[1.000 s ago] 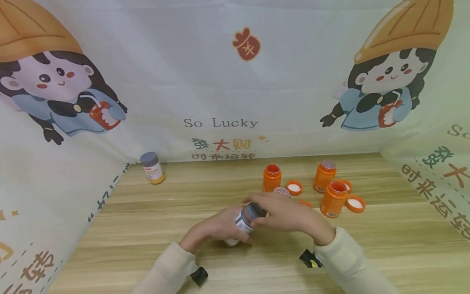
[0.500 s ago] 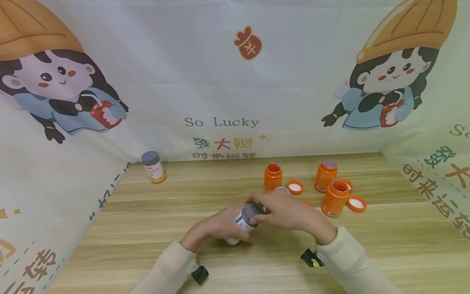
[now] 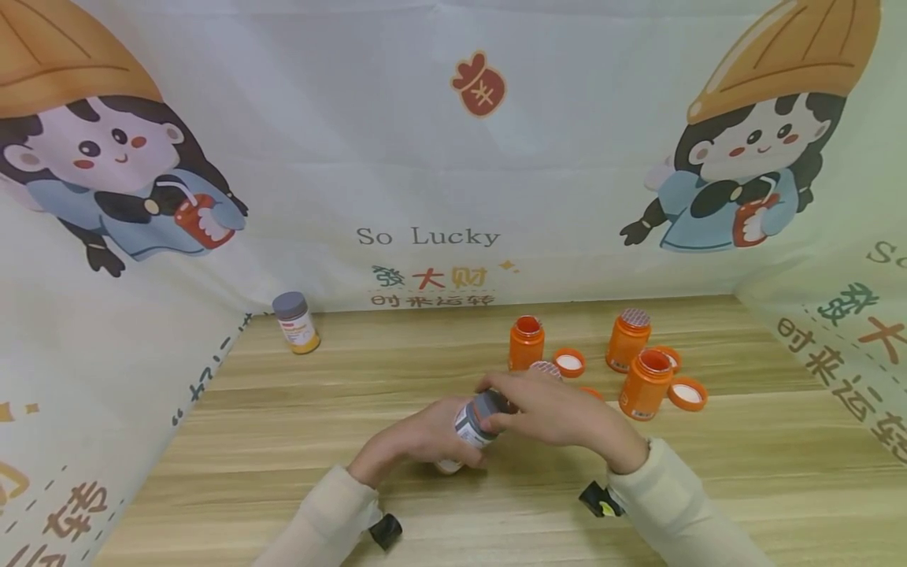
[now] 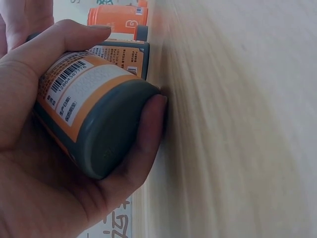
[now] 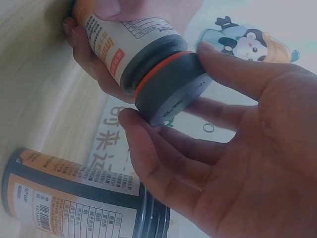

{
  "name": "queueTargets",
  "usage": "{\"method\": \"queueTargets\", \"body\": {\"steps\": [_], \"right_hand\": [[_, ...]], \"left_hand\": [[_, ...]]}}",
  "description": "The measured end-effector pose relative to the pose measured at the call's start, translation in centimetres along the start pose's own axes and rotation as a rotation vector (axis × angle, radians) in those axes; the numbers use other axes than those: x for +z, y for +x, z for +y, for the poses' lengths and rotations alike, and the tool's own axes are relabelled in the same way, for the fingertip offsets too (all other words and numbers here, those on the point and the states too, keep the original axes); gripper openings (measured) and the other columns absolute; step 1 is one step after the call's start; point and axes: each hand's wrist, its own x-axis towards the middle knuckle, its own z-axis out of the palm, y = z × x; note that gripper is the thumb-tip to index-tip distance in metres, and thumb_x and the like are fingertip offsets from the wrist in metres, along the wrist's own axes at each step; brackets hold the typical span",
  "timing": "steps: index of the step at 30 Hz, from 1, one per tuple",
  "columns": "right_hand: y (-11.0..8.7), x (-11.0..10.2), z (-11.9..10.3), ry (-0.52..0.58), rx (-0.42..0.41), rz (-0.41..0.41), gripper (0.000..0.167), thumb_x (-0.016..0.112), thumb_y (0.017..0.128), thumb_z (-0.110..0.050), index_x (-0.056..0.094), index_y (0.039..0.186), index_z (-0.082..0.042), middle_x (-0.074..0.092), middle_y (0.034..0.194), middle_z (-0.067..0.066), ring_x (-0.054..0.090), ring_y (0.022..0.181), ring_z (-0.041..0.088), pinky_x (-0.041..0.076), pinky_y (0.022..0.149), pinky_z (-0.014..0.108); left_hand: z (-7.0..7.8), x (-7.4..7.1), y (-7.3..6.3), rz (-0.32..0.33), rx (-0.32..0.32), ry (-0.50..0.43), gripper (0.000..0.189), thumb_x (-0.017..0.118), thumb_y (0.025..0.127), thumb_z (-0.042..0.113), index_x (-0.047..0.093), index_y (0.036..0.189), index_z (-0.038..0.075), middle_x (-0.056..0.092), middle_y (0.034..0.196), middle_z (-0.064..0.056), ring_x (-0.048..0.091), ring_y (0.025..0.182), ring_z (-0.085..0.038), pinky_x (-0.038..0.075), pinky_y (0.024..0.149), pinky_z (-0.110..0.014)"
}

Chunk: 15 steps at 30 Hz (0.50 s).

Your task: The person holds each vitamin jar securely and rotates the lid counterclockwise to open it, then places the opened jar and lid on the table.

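Note:
In the head view, my left hand grips a dark grey bottle with a white and orange label, tilted over the table. Its base faces the left wrist camera, my little finger curled beneath it. My right hand holds the grey cap between thumb and fingers. An orange-red ring shows between cap and bottle neck in the right wrist view. Beside my right hand stands another dark grey bottle, its threaded neck uncapped. A foil-topped bottle is mostly hidden behind my right hand.
Orange bottles stand at the back right, some with foil-sealed tops, one open bottle nearer. Orange caps lie beside them, white insides up. At the back left is a capped grey and yellow bottle. Printed cloth encloses the table.
Both hands keep their places on the bottle and cap. The right fingers and the ring at the cap shift only slightly, and the head view moves a little.

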Motion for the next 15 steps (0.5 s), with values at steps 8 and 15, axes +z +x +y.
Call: {"method": "queueTargets", "body": {"steps": [8, 15], "right_hand": [[-0.05, -0.09, 0.3, 0.025, -0.028, -0.032, 0.043, 0.059, 0.104, -0.041, 0.06, 0.135, -0.013, 0.068, 0.125, 0.0, 0.062, 0.105, 0.015, 0.055, 0.09, 0.036], [-0.08, -0.17, 0.13, 0.009, -0.014, -0.05, 0.037, 0.061, 0.103, -0.035, 0.059, 0.135, -0.015, 0.069, 0.124, -0.002, 0.063, 0.106, 0.015, 0.055, 0.092, 0.037]], "left_hand": [[0.12, -0.05, -0.02, -0.002, 0.017, -0.006, 0.042, 0.083, 0.075, 0.01, 0.064, 0.112, 0.01, 0.067, 0.099, 0.001, 0.062, 0.084, -0.01, 0.054, 0.074, -0.023], [0.09, 0.05, 0.0, 0.002, 0.023, -0.007, 0.041, 0.083, 0.074, 0.009, 0.064, 0.111, 0.008, 0.068, 0.097, -0.001, 0.062, 0.083, -0.01, 0.054, 0.073, -0.022]]}}
